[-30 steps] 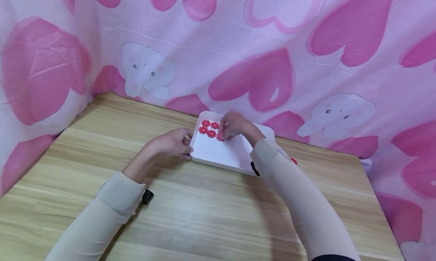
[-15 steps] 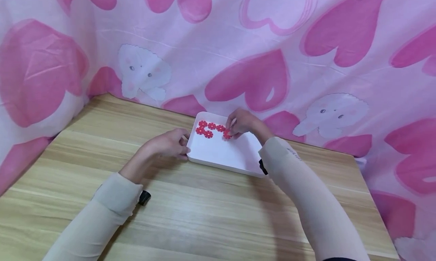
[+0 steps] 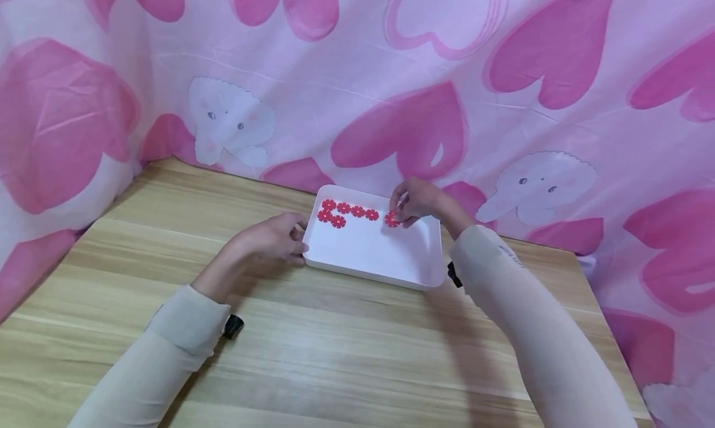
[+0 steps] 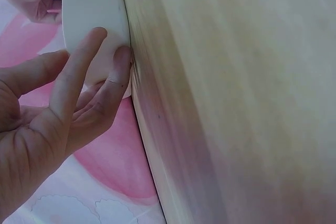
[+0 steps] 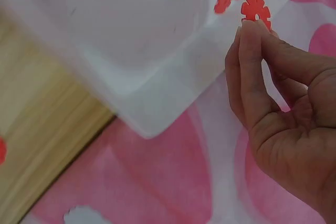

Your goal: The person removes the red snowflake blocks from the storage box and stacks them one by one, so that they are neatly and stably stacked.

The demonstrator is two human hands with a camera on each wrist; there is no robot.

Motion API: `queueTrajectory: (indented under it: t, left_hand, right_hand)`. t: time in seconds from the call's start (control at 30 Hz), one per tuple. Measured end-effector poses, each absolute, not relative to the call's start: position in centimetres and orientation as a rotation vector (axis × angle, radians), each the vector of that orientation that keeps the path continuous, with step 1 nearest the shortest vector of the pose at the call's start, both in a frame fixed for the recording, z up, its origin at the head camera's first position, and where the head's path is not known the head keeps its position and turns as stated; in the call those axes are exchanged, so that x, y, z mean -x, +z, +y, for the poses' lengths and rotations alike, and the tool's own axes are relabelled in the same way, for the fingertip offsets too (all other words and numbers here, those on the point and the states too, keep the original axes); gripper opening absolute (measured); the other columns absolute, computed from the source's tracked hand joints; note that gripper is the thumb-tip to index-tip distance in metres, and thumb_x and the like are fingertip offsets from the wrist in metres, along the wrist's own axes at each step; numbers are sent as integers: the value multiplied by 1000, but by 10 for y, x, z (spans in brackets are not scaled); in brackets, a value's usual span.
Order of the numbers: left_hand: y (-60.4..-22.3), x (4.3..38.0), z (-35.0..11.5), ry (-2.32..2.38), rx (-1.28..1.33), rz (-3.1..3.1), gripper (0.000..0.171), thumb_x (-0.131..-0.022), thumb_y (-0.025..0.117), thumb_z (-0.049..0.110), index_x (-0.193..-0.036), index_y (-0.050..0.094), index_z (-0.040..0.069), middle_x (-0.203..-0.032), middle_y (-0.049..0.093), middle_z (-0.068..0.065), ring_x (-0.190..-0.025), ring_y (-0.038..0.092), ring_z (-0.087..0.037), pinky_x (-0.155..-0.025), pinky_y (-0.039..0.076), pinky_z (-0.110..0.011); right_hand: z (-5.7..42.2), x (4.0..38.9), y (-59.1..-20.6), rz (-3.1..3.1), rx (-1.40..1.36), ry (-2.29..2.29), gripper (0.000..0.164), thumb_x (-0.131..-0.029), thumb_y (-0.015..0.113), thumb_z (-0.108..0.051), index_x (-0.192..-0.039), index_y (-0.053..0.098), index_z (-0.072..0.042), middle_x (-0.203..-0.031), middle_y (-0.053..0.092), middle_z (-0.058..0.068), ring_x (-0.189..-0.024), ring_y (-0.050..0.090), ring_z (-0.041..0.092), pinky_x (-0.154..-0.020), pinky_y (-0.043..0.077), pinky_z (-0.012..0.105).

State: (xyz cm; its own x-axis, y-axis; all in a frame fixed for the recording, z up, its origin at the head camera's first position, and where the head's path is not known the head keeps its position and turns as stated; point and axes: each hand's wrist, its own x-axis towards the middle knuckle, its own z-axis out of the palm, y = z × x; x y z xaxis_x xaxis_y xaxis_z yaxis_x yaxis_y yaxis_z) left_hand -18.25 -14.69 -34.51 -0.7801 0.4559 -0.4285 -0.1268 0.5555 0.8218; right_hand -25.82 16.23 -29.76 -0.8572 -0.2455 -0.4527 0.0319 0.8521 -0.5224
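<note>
In the head view a white tray (image 3: 368, 254) stands near the back of the table, with several red flower-shaped discs (image 3: 357, 211) grouped along its far left part. My right hand (image 3: 418, 201) pinches another red disc (image 5: 255, 8) between fingertips and thumb, over the tray's far right part. The row's end lies just left of this held disc. At the tray's left wall is my left hand (image 3: 275, 236). Seen from the left wrist, its fairly straight fingers (image 4: 79, 80) touch the outer wall (image 4: 97, 3), one fingertip right at the rim.
One more red piece (image 5: 2, 150) lies on the wooden table (image 3: 313, 347) beyond the tray, cut off by the right wrist view's edge. A pink and white heart-print curtain (image 3: 301, 105) hangs close behind the table's back edge.
My right hand has moved right across the tray with a disc in its fingers, uncovering more of the row. The left hand keeps its place at the tray's left side.
</note>
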Motion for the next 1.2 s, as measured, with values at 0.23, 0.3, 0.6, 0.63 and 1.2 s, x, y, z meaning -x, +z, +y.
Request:
queueTrajectory:
  t: [0.23,0.3,0.6,0.63,1.2]
  left_hand:
    - [-346,183,-148,1220,-287,2161,49,-105,61,-4,-149,42,-12,-124,58,-26,-99,70,-24,-92,69,-35]
    - [-346,183,-148,1217,-287,2161,49,-104,61,-4,-149,43,-12,-124,58,-26,-99,70,-24,-92,69,-34]
    - [-346,183,-147,1203,-294,2170,49,-105,63,-2,-149,44,-11,-121,60,-24,-98,69,-23,-91,69,-34]
    - [-346,182,-147,1205,-294,2170,49,-105,63,-2,-149,44,-11,-121,60,-24,-98,70,-23,-91,69,-34]
    - [-343,182,-147,1197,-300,2182,50,-105,62,-2,-150,42,-13,-125,59,-27,-99,69,-23,-92,69,-35]
  right_hand:
    - [196,252,-285,2486,92,-742,16,-98,77,-5,-112,70,0,-112,66,16,-98,73,29,-88,70,36]
    - [206,250,-282,2469,87,-751,18,-98,77,-4,-114,69,1,-110,66,15,-97,71,28,-89,70,37]
    - [252,242,-281,2444,75,-806,27,-98,78,-4,-120,65,5,-106,69,14,-86,72,20,-87,70,40]
    - [256,240,-281,2440,74,-816,27,-98,77,-4,-120,65,5,-105,69,14,-86,72,21,-86,70,39]
    - [321,223,-302,2301,9,-653,17,-98,74,-2,-112,67,4,-99,66,7,-84,62,16,-79,65,31]
